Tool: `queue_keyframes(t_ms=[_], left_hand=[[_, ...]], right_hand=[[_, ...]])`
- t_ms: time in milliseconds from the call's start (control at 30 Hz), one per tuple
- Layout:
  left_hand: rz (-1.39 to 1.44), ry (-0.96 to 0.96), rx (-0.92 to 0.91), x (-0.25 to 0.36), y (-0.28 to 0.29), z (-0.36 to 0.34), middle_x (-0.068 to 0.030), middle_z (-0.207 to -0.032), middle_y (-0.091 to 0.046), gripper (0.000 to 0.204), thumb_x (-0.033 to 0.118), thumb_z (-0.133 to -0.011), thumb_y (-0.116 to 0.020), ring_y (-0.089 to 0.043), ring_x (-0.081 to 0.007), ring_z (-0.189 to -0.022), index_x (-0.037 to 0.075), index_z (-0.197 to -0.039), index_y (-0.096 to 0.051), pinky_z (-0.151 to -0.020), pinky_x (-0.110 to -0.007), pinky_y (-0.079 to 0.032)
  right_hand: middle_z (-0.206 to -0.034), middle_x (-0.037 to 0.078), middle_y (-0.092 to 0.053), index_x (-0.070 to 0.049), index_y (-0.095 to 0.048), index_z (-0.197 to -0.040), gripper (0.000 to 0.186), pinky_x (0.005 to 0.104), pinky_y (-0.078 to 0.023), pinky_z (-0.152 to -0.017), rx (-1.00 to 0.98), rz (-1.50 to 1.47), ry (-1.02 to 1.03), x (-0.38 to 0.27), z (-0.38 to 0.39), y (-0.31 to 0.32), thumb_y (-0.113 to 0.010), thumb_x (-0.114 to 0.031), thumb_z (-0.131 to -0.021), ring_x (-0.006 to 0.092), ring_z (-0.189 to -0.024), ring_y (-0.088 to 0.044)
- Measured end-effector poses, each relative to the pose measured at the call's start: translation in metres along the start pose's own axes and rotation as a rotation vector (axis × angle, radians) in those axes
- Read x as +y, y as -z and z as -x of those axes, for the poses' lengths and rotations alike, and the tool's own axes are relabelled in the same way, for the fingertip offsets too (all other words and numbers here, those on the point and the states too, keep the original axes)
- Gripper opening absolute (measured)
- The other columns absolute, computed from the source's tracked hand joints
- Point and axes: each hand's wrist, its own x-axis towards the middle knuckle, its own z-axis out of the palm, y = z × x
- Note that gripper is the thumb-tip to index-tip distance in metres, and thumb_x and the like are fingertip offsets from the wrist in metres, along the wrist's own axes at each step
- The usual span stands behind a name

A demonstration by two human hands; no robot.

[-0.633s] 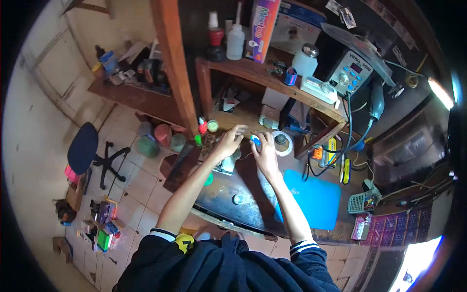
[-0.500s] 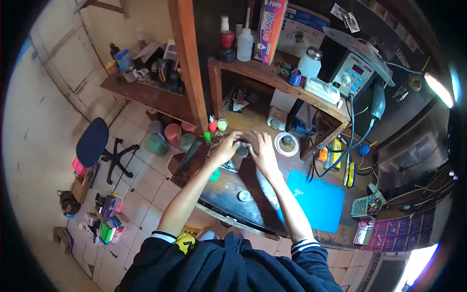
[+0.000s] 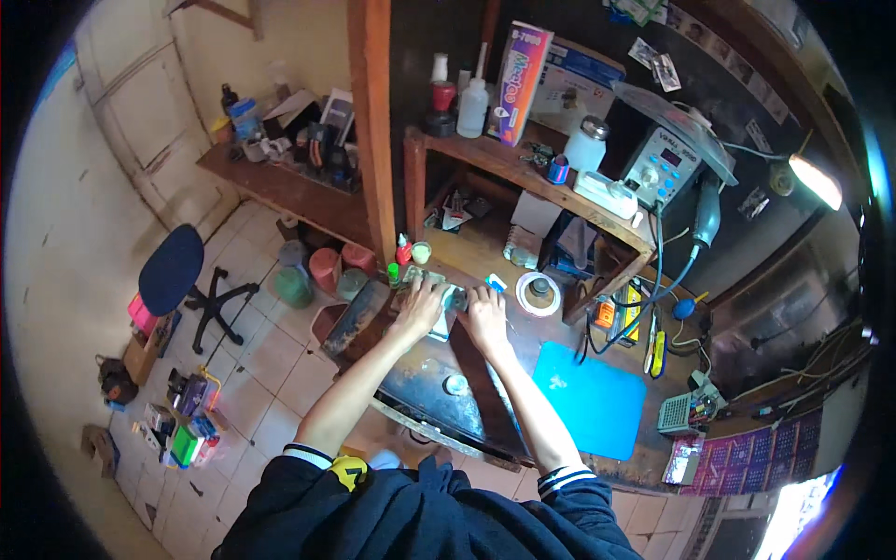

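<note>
Over the middle of the workbench (image 3: 411, 378), my left hand (image 3: 422, 310) bends its fingers down at a flat, pale rectangular thing (image 3: 441, 326) partly hidden beneath it. Beside it my right hand (image 3: 485, 318) has its fingers curled, close to a small dark thing (image 3: 458, 300) between the two hands. What the fingertips grip is too small and covered to make out. Just beyond the right hand lies a small blue-and-white item (image 3: 497, 282). A small round metal-looking container (image 3: 455, 385) stands nearer to me.
A blue mat (image 3: 593, 401) lies to the right. Behind it are a white round dish (image 3: 539, 310), a yellow-handled cutter (image 3: 659, 355) and cables. Small bottles, including a red one (image 3: 403, 249), stand at the back left. A wooden shelf (image 3: 523, 177) carries bottles and a hot-air station (image 3: 667, 163).
Both hands have come down, and their fingers have closed in around the thing between them. The blue-and-white item now shows beyond my right hand. The whole view has shifted slightly.
</note>
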Motion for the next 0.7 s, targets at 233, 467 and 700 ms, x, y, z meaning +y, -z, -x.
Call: queue_keyframes(t_ms=[233,467,700], left_hand=[[-0.035,-0.212,0.011,-0.013,-0.007,-0.014,-0.0152,-0.107,-0.047,0.028,0.006,-0.07,-0.06,-0.04,-0.0326,-0.105,0.003,-0.098,-0.06,-0.085,-0.043,-0.04],[0.083,-0.226,-0.088,-0.025,-0.011,-0.023,-0.0131,-0.103,-0.045,0.027,0.01,-0.07,-0.064,-0.039,-0.0312,-0.103,0.006,-0.096,-0.061,-0.088,-0.043,-0.037],[0.039,-0.266,-0.14,-0.024,-0.012,-0.031,-0.0111,-0.099,-0.044,0.032,0.011,-0.067,-0.069,-0.038,-0.029,-0.102,0.007,-0.099,-0.062,-0.089,-0.04,-0.035]], right_hand=[[-0.101,0.009,-0.054,-0.006,-0.058,-0.101,0.046,0.041,-0.036,-0.086,-0.018,0.046,-0.079,-0.002,0.006,-0.016,-0.071,-0.033,-0.066,0.0265,-0.098,-0.048],[-0.099,0.011,-0.053,-0.005,-0.058,-0.097,0.044,0.0417,-0.036,-0.086,-0.035,0.021,-0.152,-0.012,0.006,-0.012,-0.07,-0.034,-0.066,0.0278,-0.096,-0.048],[-0.095,0.012,-0.053,-0.004,-0.056,-0.098,0.045,0.0406,-0.038,-0.083,0.004,0.014,-0.193,-0.019,0.008,-0.006,-0.07,-0.031,-0.066,0.0277,-0.093,-0.049]])
